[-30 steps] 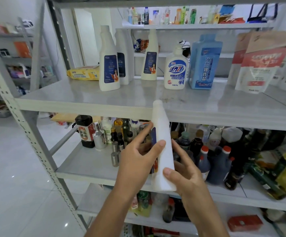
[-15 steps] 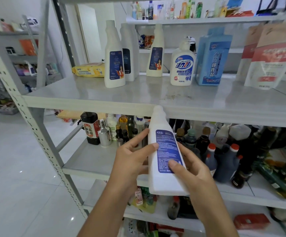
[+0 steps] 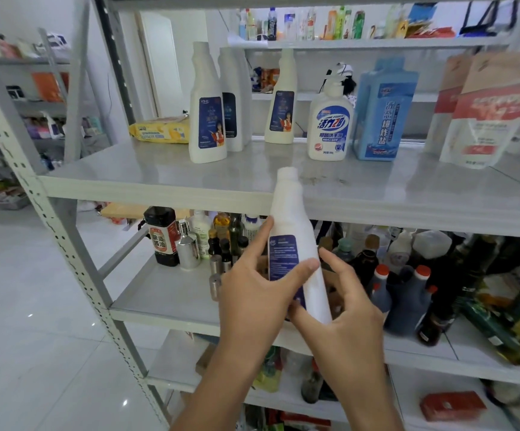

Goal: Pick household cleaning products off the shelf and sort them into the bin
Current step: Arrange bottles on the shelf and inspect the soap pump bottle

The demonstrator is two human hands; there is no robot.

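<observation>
Left hand and right hand grip the white bottle in front of the shelf; picking seems done, binning comes next, bin unseen.

the pump bottle reads 活力28, the blue box 爆炸盐, the dark bottle 酿造酱油.
</observation>
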